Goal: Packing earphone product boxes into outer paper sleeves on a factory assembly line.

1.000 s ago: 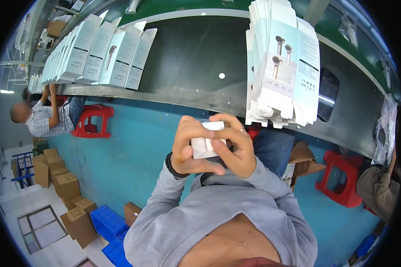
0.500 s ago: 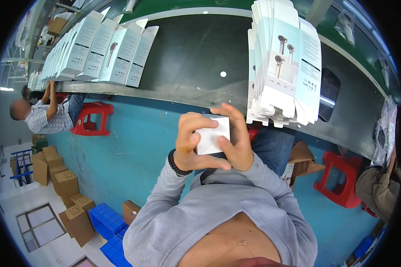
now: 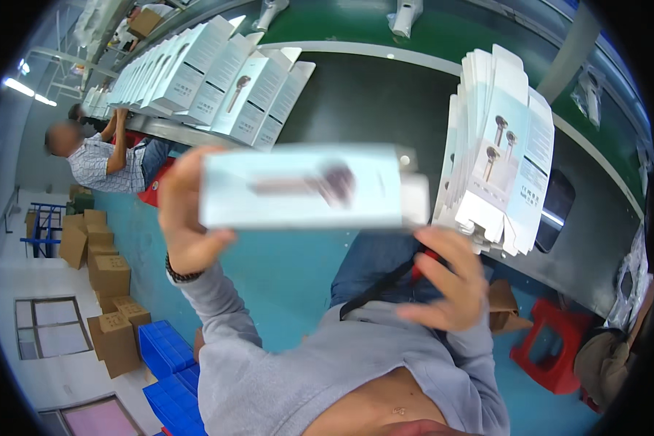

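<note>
A long pale-blue carton [image 3: 298,187] with a picture of a handheld device lies level in front of me, blurred by motion. My left hand [image 3: 189,207] is closed around its left end, the thumb along the lower edge. At the right end a white flap [image 3: 415,199] sticks out. Just below that flap is my right hand [image 3: 447,280], its fingers apart and holding nothing. A stack of flattened cartons [image 3: 498,156] lies on the dark bench [image 3: 363,91] to the right. Folded cartons [image 3: 254,102] stand in a row at the far left of the bench.
A black phone [image 3: 557,211] lies beside the stack. Red stools [image 3: 548,341] stand on the right and left. Another person [image 3: 102,156] sits at the bench on the left. Brown boxes [image 3: 109,265] and blue crates [image 3: 168,356] are on the floor behind.
The carton has turned from end-on between both hands to lengthwise across my view. My left hand moved left with it; my right hand let go and moved right and down. The view has shifted.
</note>
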The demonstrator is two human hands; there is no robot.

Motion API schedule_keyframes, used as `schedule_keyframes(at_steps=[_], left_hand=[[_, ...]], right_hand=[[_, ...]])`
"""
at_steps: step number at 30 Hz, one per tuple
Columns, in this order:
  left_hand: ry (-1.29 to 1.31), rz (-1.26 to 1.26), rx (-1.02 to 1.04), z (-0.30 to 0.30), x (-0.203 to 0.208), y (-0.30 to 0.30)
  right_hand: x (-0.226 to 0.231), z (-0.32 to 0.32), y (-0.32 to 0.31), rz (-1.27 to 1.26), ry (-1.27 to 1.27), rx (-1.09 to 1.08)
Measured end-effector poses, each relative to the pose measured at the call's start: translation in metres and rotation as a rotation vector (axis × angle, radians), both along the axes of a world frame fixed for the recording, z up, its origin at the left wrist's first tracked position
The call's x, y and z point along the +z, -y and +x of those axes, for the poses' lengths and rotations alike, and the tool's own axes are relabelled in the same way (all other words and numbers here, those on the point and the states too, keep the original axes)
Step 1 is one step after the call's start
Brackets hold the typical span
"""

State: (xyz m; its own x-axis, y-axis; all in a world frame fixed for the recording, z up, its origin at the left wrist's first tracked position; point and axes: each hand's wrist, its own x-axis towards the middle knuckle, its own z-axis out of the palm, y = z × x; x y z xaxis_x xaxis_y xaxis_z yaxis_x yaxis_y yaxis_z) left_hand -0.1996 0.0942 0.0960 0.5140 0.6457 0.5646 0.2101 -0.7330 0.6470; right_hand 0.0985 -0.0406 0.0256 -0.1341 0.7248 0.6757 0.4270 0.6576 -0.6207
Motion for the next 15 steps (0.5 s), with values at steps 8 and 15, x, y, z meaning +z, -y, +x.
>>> schedule_keyframes(at_steps=[8,15], left_hand=[[0.438,0.064,0.635,-0.005,-0.065,-0.102],[-0.116,0.641,0.985,-0.013,-0.067,-0.12]], right_hand=[[0.022,0.079,0.014,-0.117,0.732,-0.67],[0.012,0.087,0.024,-0.396,0.746,-0.535]])
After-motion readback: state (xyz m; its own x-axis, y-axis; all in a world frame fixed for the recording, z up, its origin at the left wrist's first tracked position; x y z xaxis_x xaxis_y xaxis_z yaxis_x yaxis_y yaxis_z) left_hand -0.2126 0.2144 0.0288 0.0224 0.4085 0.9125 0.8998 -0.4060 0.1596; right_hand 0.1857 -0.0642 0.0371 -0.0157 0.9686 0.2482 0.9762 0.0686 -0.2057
